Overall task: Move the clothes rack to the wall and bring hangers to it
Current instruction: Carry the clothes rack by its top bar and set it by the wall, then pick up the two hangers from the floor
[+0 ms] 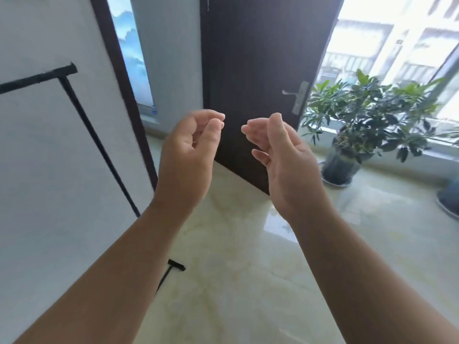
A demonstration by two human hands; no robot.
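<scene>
The black clothes rack (96, 142) stands at the left against the white wall (44, 170); its top bar runs off the left edge and one foot shows on the floor behind my left forearm. My left hand (191, 150) and my right hand (280, 155) are raised side by side in front of me, to the right of the rack and apart from it. Both hold nothing, with fingers loosely curled and apart. No hangers are in view.
A dark open door (260, 70) stands straight ahead, with a doorway to its left. A potted plant (357, 125) sits by the bright window at the right, and another pot (449, 197) is cut off by the right edge. The floor is glossy tile (236, 281).
</scene>
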